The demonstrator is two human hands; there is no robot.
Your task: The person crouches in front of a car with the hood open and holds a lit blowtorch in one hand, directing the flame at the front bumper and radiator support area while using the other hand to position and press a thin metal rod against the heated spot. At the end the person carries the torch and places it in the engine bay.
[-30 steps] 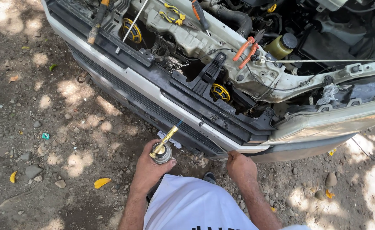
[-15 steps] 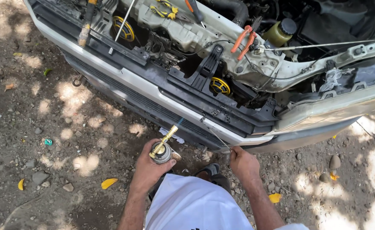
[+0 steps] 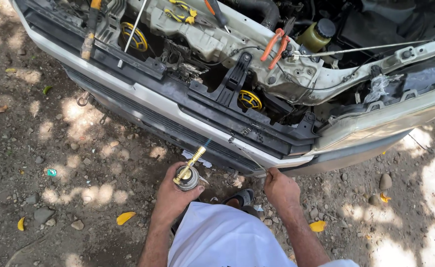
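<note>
My left hand (image 3: 170, 198) is closed round a small metal canister torch (image 3: 188, 177), grey body, brass nozzle angled up toward the bumper (image 3: 143, 99). My right hand (image 3: 279, 189) is pinched shut on the near end of a thin wire (image 3: 247, 157), just below the bumper's lower edge. The wire runs up-left to the bumper; where it ends I can't make out.

The bumper is pale silver with a black plastic grille frame above it; both are cut off at the left edge. Behind the bumper there's bare off-white sheet metal, dusty, with holes. Two round yellow-and-black horn-like discs (image 3: 249, 100) sit in the gaps behind the frame. Orange-handled pliers (image 3: 276, 47) lie on the metal panel above the bumper, with a yellow-green reservoir with a black cap (image 3: 317, 33) further back. A thin rod (image 3: 134, 24) leans up from the frame, its top cut off.

Below the bumper is dry dirt with stones, yellow leaves (image 3: 125, 217), dappled shade. A crumpled white scrap (image 3: 197, 159) lies under the bumper, partly hidden by the nozzle. A dark sandal (image 3: 241, 197) shows between my hands, mostly hidden by my white shirt (image 3: 222, 237).
</note>
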